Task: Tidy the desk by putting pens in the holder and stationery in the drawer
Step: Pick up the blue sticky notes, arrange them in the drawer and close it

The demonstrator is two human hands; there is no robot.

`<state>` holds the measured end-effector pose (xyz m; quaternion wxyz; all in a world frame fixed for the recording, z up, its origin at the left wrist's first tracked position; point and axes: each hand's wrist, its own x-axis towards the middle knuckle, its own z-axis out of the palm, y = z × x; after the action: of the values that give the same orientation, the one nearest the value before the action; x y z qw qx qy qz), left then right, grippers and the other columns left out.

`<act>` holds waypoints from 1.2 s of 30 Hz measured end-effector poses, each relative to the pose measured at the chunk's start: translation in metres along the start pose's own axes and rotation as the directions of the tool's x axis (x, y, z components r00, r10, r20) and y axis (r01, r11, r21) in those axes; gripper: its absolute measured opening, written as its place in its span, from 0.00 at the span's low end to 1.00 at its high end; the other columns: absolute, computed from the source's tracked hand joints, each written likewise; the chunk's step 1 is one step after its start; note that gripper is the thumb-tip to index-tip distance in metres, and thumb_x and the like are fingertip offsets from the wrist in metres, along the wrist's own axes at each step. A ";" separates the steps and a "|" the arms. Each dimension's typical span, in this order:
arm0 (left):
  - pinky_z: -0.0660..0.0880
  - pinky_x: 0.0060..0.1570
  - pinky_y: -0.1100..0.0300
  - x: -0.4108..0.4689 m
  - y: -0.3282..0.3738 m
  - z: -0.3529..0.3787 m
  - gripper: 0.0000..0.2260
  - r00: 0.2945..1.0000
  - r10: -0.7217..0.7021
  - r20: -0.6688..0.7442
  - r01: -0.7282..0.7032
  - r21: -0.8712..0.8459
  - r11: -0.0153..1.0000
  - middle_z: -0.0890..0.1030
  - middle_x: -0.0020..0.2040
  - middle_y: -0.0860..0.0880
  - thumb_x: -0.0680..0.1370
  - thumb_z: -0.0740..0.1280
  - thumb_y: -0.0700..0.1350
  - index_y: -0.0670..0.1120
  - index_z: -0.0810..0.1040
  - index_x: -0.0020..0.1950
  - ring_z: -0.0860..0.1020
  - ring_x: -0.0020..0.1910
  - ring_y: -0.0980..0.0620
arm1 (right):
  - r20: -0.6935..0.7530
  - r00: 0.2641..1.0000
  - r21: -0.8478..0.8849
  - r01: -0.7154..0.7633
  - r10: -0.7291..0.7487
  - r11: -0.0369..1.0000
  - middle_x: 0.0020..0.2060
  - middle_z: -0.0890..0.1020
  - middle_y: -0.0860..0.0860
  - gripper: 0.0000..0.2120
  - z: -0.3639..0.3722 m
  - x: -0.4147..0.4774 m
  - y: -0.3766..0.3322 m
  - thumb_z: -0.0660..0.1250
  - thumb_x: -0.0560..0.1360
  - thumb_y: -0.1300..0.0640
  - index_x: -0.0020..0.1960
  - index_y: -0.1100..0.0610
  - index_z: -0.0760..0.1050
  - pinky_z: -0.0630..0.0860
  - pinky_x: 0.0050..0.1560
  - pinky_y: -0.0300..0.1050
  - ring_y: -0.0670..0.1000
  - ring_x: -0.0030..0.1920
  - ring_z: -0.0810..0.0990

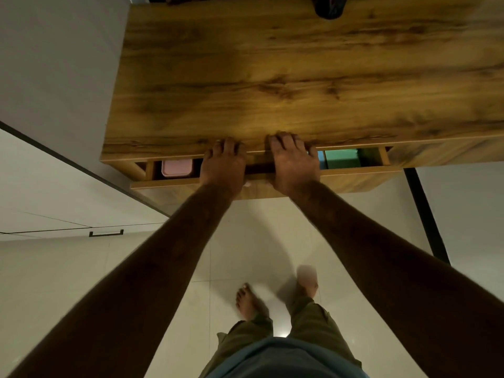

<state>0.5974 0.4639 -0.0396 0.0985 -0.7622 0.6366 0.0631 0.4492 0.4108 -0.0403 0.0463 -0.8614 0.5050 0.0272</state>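
As seen from directly above, largest item first: wooden desk, grain top spanning the upper frame, carried on the right by a black leg. Below it, pale tiled floor, with bare feet, blurred, toes pointing toward the desk. To the left, white cabinet front with a dark handle.

Next in size: drawer, set under the desk's front edge, pulled out only a little, with a narrow strip of its inside on show. Both forearms stretched forward to its middle.

Left hand: palm down across the drawer gap, fingers nearly straight and close together, tips resting on the desk's front edge, nothing held. Thumb hidden.

Right hand: just beside the left, not touching it, same posture, fingers extended onto the desk edge, heel over the drawer front, nothing gripped.

Inside the drawer: pink box at the left end, green box toward the right, blue item against the green box's left side, largely covered by the right hand.

At the desk's far edge: dark object, cut off, identity not determinable.
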 end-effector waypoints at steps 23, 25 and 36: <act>0.76 0.39 0.54 0.017 0.018 -0.033 0.11 0.992 0.072 -0.102 -0.042 0.268 0.962 0.84 0.45 0.47 0.80 0.67 0.49 0.45 0.77 0.59 0.83 0.44 0.46 | -0.201 0.979 -0.121 -0.001 -0.023 0.993 0.60 0.80 0.57 0.19 0.005 0.027 -0.007 0.70 0.74 0.50 0.62 0.55 0.76 0.76 0.55 0.58 0.62 0.52 0.82; 0.75 0.38 0.54 0.021 0.020 -0.034 0.11 0.990 0.091 -0.107 -0.061 0.259 0.964 0.84 0.46 0.47 0.79 0.67 0.47 0.45 0.77 0.59 0.84 0.44 0.45 | -0.204 0.979 -0.121 -0.007 -0.018 0.993 0.60 0.80 0.57 0.19 0.006 0.032 -0.008 0.70 0.74 0.50 0.62 0.56 0.76 0.77 0.55 0.58 0.63 0.52 0.82; 0.79 0.42 0.51 0.031 0.025 -0.025 0.09 0.987 0.088 -0.131 -0.058 0.221 0.974 0.85 0.44 0.47 0.77 0.68 0.41 0.43 0.77 0.57 0.84 0.45 0.44 | -0.361 0.932 -0.132 -0.008 -0.040 0.991 0.51 0.82 0.58 0.11 0.030 0.041 -0.005 0.70 0.75 0.52 0.54 0.56 0.78 0.78 0.41 0.52 0.63 0.41 0.83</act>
<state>0.5771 0.4246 -0.0241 0.1336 -0.7255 0.6728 -0.0566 0.4732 0.3804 -0.0732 -0.1040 -0.8569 0.4951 -0.0993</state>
